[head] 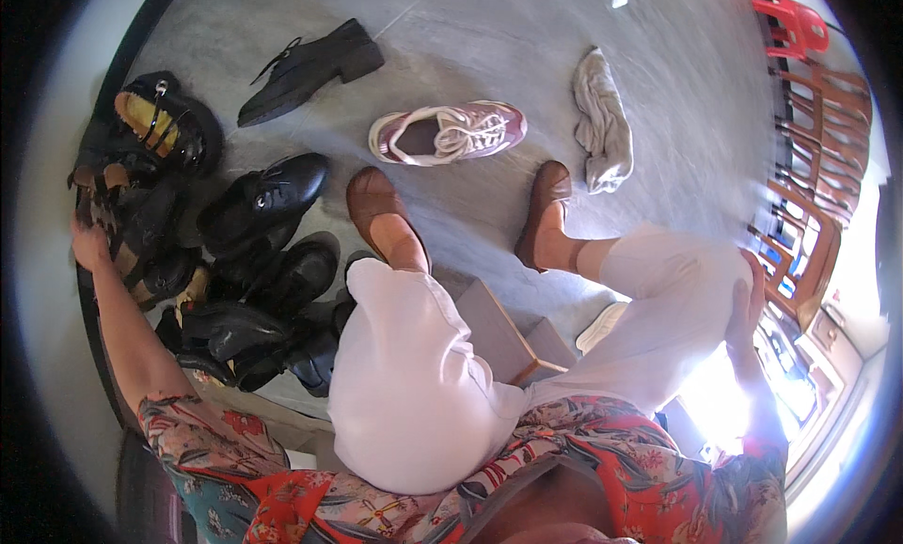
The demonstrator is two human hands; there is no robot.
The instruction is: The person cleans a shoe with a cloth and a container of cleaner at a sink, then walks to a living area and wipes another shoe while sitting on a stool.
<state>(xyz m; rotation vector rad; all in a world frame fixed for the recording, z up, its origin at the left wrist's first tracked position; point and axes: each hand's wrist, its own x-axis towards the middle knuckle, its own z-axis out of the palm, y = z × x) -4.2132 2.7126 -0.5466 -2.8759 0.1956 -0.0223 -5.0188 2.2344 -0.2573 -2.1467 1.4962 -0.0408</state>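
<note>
My left hand [90, 244] reaches to the far left, at a leopard-patterned shoe [99, 209] on the edge of a pile of dark shoes; whether its fingers are closed on it is unclear. My right hand [749, 304] rests on my knee in white trousers, its fingers partly hidden. Beside the pile lie a black patent buckled shoe [152, 121] and a black leather shoe [264, 205]. A black heeled lace-up shoe [310, 68] lies on its side farther up. A pink and white sneaker [451, 131] stands upright beyond my feet, which wear brown slip-on shoes.
A crumpled grey cloth [603, 121] lies on the grey floor right of the sneaker. Between my legs are a box-like wooden-edged piece [494, 332] and a pale shoe [600, 327]. Wooden chairs [822, 135] and a red plastic chair [790, 25] line the right side. A wall bounds the left.
</note>
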